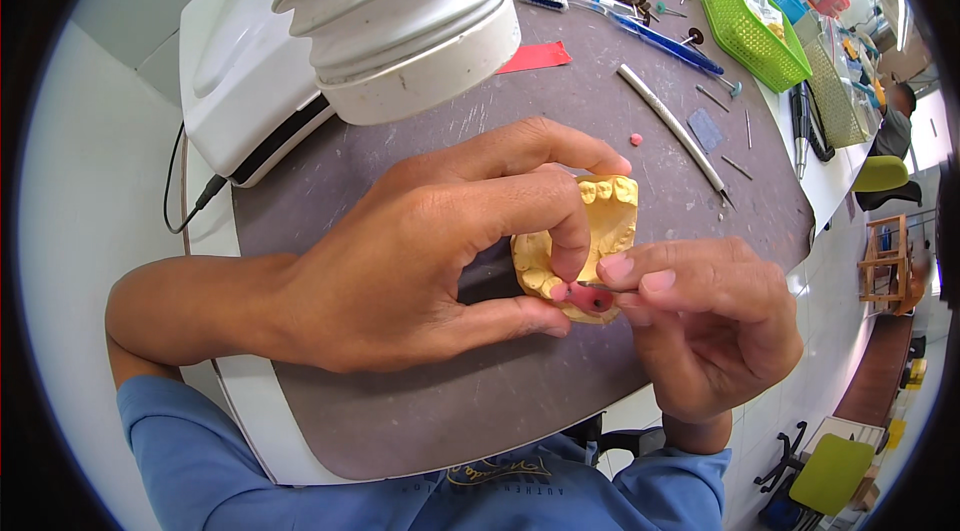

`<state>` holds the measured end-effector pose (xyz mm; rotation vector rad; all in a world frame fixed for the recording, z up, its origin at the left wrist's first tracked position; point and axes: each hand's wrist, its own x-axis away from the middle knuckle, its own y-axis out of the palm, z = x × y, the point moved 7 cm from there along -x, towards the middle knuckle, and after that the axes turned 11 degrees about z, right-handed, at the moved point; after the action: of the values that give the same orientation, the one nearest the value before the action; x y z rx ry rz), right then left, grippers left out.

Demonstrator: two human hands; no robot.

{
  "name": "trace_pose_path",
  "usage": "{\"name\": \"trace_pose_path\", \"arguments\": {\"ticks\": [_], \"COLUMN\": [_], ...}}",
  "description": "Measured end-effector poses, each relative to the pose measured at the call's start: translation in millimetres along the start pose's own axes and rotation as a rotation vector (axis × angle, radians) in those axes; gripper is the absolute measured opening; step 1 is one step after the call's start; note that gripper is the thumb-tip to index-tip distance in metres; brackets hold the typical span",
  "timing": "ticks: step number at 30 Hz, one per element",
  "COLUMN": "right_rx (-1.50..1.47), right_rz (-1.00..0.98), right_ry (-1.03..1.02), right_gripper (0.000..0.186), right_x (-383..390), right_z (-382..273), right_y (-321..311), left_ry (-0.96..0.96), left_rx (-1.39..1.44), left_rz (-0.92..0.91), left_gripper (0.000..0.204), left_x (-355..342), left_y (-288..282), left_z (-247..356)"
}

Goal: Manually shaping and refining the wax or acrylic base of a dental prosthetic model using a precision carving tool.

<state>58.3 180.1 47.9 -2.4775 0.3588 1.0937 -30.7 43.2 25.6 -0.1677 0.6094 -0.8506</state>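
A yellow plaster dental model (612, 216) with molded teeth rests on the grey mat. My left hand (415, 246) grips it from the left, with the thumb at its near side and curled fingers over the far side and middle. On the near edge of the model sits a pink gum-colored piece (588, 298) with dark holes. My right hand (715, 316) pinches a thin dark metal pin-like piece (606, 287) between thumb and fingers, its tip touching or very close to the pink piece. Most of that thin piece is hidden by my fingertips.
A white ribbed suction hose (400, 41) hangs over the mat beside a white machine (250, 71). To the right lie a knurled metal carver (675, 131), a pink ball (636, 140) and a red strip (535, 57). Brushes, burs and a green basket (745, 26) stand farther back.
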Motion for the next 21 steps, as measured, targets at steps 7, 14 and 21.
{"name": "trace_pose_path", "arguments": {"ticks": [7,14,21], "right_rx": [-0.018,0.028,0.025], "right_rz": [-0.034,-0.04,-0.06], "right_ry": [0.012,0.0,-0.005], "right_gripper": [0.022,0.022,0.021], "right_x": [0.3,-0.1,-0.2], "right_z": [0.5,-0.6,-0.8], "right_y": [3.2,3.6,4.1], "left_ry": [-0.01,-0.009,-0.007], "left_rx": [0.01,0.007,0.009], "left_rz": [0.006,0.006,0.008], "left_gripper": [0.03,0.03,0.029], "left_x": [0.6,-0.4,-0.3], "left_y": [-0.4,-0.3,0.1], "left_z": [-0.5,-1.0,-1.2]}}
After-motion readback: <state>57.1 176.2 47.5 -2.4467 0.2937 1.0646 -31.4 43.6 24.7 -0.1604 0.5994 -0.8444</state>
